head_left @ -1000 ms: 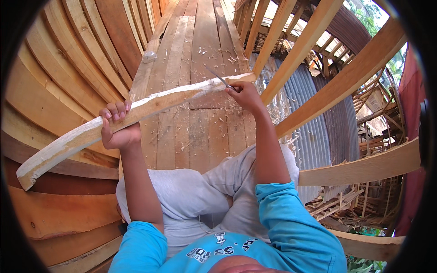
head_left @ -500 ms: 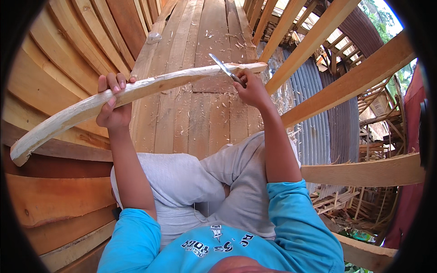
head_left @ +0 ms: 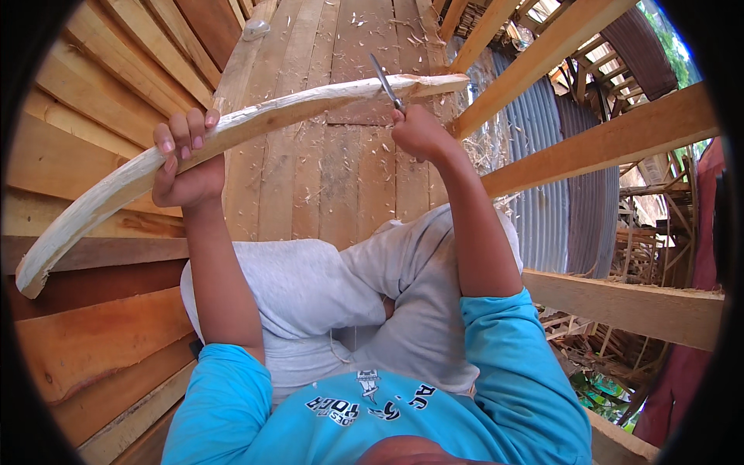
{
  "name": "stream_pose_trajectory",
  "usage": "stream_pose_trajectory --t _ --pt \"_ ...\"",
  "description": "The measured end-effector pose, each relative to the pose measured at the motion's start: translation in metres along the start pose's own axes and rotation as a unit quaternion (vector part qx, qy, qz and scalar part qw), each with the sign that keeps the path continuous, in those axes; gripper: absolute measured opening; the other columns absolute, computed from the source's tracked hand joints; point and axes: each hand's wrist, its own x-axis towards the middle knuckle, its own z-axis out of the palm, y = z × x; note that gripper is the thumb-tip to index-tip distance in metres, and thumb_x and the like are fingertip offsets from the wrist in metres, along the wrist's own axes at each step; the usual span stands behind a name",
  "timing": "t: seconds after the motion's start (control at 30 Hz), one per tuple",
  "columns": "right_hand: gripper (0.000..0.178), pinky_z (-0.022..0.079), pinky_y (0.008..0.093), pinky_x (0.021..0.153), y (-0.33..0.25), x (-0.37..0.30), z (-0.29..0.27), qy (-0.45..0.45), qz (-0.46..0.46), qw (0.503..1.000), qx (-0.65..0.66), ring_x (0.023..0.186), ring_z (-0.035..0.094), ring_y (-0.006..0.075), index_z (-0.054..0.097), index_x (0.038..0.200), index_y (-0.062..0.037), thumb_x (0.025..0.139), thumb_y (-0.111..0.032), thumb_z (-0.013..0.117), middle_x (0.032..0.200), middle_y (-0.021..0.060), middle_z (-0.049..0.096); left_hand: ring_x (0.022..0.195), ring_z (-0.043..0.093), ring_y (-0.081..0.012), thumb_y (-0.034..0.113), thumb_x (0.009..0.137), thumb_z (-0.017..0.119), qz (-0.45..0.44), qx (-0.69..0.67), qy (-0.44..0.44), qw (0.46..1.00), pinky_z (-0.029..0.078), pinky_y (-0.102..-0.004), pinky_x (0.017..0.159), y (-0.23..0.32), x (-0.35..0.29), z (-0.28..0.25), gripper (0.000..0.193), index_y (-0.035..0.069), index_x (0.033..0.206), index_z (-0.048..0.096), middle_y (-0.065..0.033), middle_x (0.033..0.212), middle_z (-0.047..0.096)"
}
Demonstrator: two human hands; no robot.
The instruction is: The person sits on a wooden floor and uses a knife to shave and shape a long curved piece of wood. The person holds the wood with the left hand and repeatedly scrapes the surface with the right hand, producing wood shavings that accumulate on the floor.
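A long, pale wooden pole (head_left: 287,112), peeled and slightly curved, spans the view from lower left to upper right. My left hand (head_left: 186,159) is closed round it left of its middle, fingers over the far side and thumb on the near side. In my right hand (head_left: 419,133) is a knife (head_left: 384,81), its handle mostly hidden in the fist. The blade points away from me and crosses the pole near its right end. At that end the pole's surface looks rough and freshly cut.
Wood shavings lie scattered over the plank floor (head_left: 310,186). A plank wall (head_left: 101,101) rises close on my left. Wooden rails (head_left: 604,139) stand on the right, with corrugated metal sheets (head_left: 535,170) beyond. A small clear plastic object (head_left: 256,30) lies at the far left.
My right hand has drawn back off the pole's right end, and the knife blade has turned to point more straight away from me. The left hand keeps its grip; the whole view has shifted.
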Motion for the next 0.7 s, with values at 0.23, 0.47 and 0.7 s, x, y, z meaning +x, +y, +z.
stream_pose_trajectory --t 0.23,0.47,0.7 --pt "0.045 0.029 0.0314 0.039 -0.002 0.007 0.0 0.044 0.076 0.944 0.319 0.044 0.038 0.011 0.045 0.073 -0.0088 0.099 -0.044 0.054 0.058 -0.0015 0.041 0.074 0.042 -0.0113 0.019 0.066 0.066 0.055 -0.042 0.063 0.996 0.038 -0.0295 0.09 0.015 0.002 0.013 0.016 0.024 0.076 0.054 0.0069 0.07 0.04" --pt "0.056 0.035 0.032 0.04 -0.001 0.025 0.009 0.084 0.038 0.93 0.355 0.043 0.044 0.0124 0.052 0.06 -0.0045 0.091 -0.049 0.065 0.054 0.0018 0.049 0.073 0.044 -0.0107 0.018 0.064 0.065 0.064 -0.021 0.074 0.995 0.04 -0.0289 0.09 0.032 0.003 0.02 0.017 0.023 0.075 0.053 0.007 0.069 0.043" --pt "0.054 0.037 0.032 0.042 -0.002 0.031 0.015 0.107 0.001 0.936 0.334 0.047 0.048 0.0118 0.057 0.063 -0.0013 0.09 -0.046 0.068 0.056 0.0021 0.051 0.073 0.044 -0.0105 0.017 0.063 0.065 0.069 -0.011 0.08 0.994 0.04 -0.0284 0.09 0.029 0.005 0.027 0.017 0.025 0.074 0.055 0.0075 0.069 0.044"
